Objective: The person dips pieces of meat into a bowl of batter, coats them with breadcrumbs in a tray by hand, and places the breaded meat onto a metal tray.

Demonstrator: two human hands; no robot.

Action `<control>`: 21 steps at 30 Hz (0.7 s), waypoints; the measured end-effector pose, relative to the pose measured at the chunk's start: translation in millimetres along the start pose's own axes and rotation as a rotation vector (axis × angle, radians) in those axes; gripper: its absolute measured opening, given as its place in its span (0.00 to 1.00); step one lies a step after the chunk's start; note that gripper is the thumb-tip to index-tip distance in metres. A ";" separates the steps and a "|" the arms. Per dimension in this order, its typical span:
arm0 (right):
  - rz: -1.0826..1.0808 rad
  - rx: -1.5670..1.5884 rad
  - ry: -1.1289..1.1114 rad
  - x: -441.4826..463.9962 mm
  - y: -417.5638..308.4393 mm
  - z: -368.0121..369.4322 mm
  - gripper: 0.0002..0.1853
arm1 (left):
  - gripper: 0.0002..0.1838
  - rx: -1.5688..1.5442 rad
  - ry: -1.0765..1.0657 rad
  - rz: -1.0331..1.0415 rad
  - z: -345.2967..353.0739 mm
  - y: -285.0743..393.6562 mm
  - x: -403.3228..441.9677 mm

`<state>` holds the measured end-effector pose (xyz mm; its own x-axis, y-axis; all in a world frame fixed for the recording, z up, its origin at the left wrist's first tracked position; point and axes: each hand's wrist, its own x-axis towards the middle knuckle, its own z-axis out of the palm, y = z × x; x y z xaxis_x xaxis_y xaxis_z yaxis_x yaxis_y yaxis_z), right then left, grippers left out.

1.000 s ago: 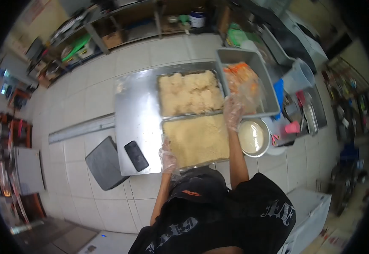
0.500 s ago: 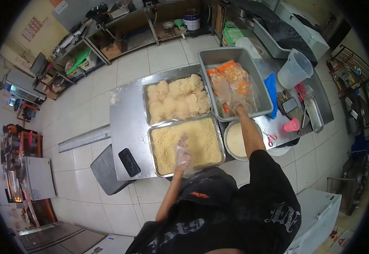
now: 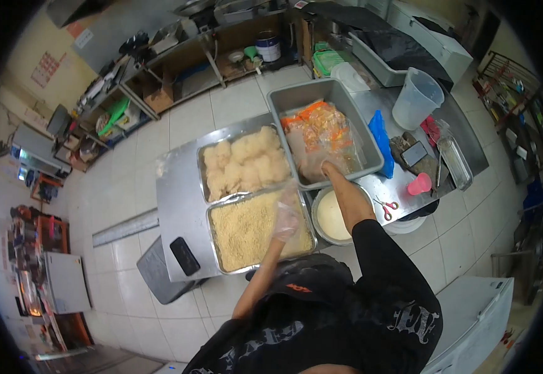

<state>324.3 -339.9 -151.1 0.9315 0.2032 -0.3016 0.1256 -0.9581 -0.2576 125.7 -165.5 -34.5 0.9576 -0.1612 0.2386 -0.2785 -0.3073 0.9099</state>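
My left hand, in a clear plastic glove, is over the right part of a metal tray of pale crumbs. Motion smears its fingers. My right hand reaches into the front of a grey tub, beside plastic bags with orange contents; its fingers are hidden there. Behind the crumb tray, a second tray holds several crumb-coated pieces. A round bowl of pale liquid stands under my right forearm, to the right of the crumb tray.
A black phone lies at the table's left edge. On the right are a blue bag, scissors, a pink cup, a clear pitcher and a long metal tray.
My right hand has moved from the tub's front edge down inside it. My left hand has gone from the crumb tray's left edge across to its right side. The camera view has shifted.
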 end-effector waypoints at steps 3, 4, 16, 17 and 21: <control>-0.002 0.024 0.005 -2.3 -2.5 9.4 0.21 | 0.37 -0.193 0.051 0.092 7.0 -1.2 13.2; -0.005 0.042 0.010 -0.4 -2.1 10.1 0.21 | 0.37 -0.174 0.040 0.092 6.1 -1.4 14.8; -0.187 0.599 0.037 -76.4 45.8 -95.0 0.23 | 0.32 0.485 0.166 0.258 22.1 40.4 85.6; -0.190 0.629 0.036 -84.0 47.0 -102.3 0.23 | 0.31 0.516 0.125 0.277 24.7 34.6 99.2; -0.192 0.682 0.043 -100.4 47.0 -126.8 0.23 | 0.16 0.651 0.032 0.138 65.9 -52.5 148.9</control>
<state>279.9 -431.0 -16.6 0.9288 0.3343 -0.1603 0.0604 -0.5630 -0.8242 278.2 -235.1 -69.1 0.9090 -0.2150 0.3569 -0.3764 -0.7911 0.4821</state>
